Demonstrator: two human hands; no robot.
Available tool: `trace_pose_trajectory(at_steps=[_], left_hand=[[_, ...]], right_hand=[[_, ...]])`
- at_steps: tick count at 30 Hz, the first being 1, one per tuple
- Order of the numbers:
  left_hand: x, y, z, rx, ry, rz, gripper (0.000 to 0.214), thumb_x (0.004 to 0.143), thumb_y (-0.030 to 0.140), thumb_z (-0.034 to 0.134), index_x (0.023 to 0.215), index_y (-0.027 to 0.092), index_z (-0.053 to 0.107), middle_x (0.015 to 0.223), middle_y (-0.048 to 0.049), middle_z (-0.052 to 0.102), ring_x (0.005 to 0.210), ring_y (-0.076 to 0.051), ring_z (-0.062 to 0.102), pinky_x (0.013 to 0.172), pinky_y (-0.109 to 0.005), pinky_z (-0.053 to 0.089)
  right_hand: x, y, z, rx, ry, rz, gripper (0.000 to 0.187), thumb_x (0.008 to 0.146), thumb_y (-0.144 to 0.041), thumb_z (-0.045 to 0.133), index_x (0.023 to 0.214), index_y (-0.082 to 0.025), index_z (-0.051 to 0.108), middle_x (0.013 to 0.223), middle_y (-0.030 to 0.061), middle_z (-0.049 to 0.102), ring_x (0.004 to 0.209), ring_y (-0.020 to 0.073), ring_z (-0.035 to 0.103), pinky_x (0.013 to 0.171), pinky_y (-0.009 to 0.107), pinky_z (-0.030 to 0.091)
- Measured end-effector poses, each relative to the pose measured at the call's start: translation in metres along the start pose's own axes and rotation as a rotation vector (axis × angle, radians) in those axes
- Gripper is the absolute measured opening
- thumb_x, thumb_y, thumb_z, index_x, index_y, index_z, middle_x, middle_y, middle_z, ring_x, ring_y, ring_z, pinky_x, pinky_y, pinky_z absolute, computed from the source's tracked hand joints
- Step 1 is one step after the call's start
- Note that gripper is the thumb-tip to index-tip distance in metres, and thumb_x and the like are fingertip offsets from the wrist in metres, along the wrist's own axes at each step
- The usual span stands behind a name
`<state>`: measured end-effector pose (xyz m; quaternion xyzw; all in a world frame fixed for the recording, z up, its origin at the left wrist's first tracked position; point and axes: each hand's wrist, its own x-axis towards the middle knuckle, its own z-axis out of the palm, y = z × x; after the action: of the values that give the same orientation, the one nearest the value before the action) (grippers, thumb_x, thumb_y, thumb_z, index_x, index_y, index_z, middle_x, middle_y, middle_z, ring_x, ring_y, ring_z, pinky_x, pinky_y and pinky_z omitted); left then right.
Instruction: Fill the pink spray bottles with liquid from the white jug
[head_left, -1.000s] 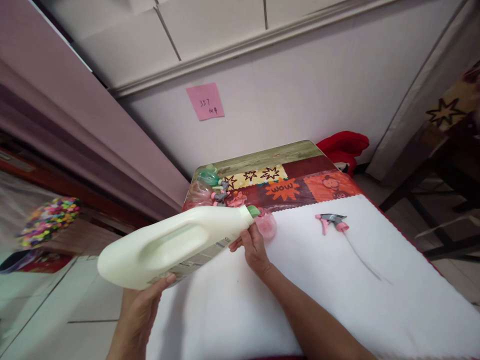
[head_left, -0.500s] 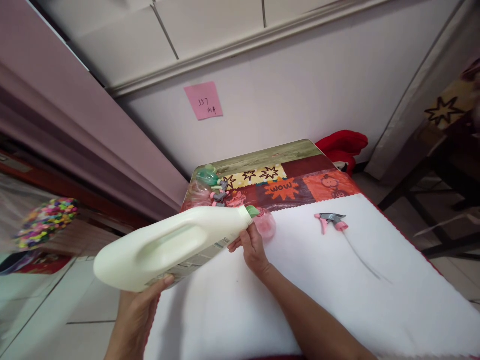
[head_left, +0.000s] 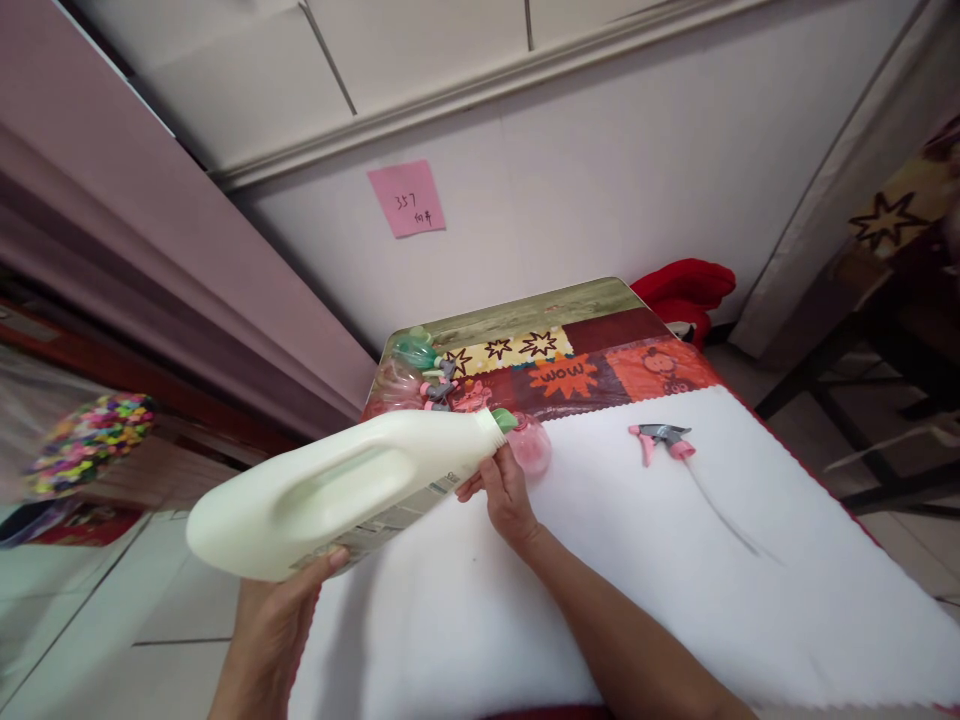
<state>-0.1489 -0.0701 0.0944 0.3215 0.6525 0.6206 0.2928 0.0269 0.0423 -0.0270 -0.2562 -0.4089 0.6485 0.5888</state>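
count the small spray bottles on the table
3: a pink one at the mouth of the white jug, plus a green one and a clear pinkish one at the far left corner of the table. The jug may hide more.

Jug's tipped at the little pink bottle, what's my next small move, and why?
Probably tip the white jug slightly further with the left hand: its mouth meets the green funnel on the pink bottle, which the right hand steadies, and the spray head lies off on the cloth.

Head-worn view, facing forward and down, close over right hand [head_left: 507, 492] and table [head_left: 675, 600], seemingly tilted
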Motion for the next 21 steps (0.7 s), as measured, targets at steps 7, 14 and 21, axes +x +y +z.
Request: trace_pose_trajectory(at_steps=[7, 14, 21], left_hand=[[-0.0054, 0.0087, 0.0059, -0.007, 0.000, -0.033, 0.073, 0.058, 0.022, 0.090, 0.127, 0.026, 0.067, 0.118, -0.0028, 0.076, 0.132, -0.036, 0.057, 0.117, -0.052, 0.042], [-0.0059, 0.0095, 0.0063, -0.015, 0.003, -0.033, 0.075, 0.055, 0.018, 0.090, 0.127, 0.026, 0.067, 0.122, -0.0013, 0.075, 0.132, -0.034, 0.057, 0.114, -0.046, 0.046], [-0.0074, 0.0109, 0.0062, -0.020, 0.005, -0.039, 0.077, 0.056, 0.016, 0.090, 0.129, 0.026, 0.066, 0.117, -0.0005, 0.077, 0.128, -0.029, 0.061, 0.103, -0.034, 0.054]], right_hand=[[0.0000, -0.0022, -0.0001, 0.002, -0.013, 0.005, 0.048, 0.094, -0.065, 0.052, 0.114, -0.021, 0.048, 0.062, -0.0045, 0.066, 0.049, 0.0154, 0.067, 0.050, 0.029, 0.060], [-0.0003, -0.0010, -0.0005, 0.002, -0.010, 0.004, 0.047, 0.094, -0.064, 0.052, 0.111, -0.021, 0.049, 0.062, -0.0040, 0.067, 0.048, 0.0147, 0.066, 0.049, 0.027, 0.059], [0.0002, 0.0022, -0.0006, 0.009, 0.001, -0.004, 0.047, 0.094, -0.064, 0.054, 0.109, -0.020, 0.049, 0.061, -0.0046, 0.067, 0.047, 0.0141, 0.066, 0.047, 0.025, 0.058]])
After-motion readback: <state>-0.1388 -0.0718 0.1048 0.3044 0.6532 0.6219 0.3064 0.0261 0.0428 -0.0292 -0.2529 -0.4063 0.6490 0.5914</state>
